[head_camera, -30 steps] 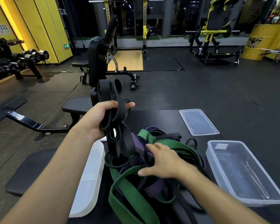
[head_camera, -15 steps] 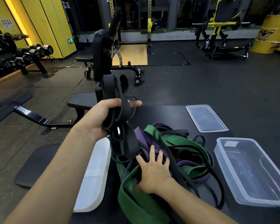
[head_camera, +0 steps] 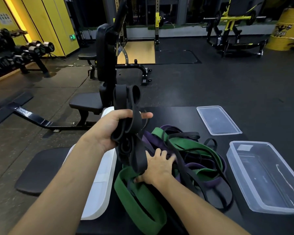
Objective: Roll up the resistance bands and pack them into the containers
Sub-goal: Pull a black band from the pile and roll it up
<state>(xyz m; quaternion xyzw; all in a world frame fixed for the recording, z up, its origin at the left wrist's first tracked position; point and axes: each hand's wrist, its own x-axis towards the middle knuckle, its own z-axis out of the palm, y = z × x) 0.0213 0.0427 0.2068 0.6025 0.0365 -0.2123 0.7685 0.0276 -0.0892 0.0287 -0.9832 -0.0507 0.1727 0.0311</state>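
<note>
Two hands: both work over the dark padded surface (head_camera: 176, 116), lower middle of the frame.
White piece, lower left: a white oblong plastic tray or lid (head_camera: 100, 184) lies along the surface's left edge; I cannot tell which it is.
Left hand (head_camera: 112, 129): curled tight round a gathered wide black rubber resistance band (head_camera: 126, 97), raised at frame centre. Its loops stand above the fist and its tails trail into the heap.
Heap: tangled green, purple and black bands (head_camera: 143, 200), lower centre.
Right hand (head_camera: 157, 168): fingers spread flat, pressing the heap down, gripping nothing.
Right side: clear flat plastic lid (head_camera: 217, 119) above, clear rectangular plastic container (head_camera: 265, 177) below, no band in it yet.
Step in hand: likely freeing the black band. Pin the heap firmly and draw upward steadily so no neighbouring band snags. Then roll it tight enough to fit the container.
</note>
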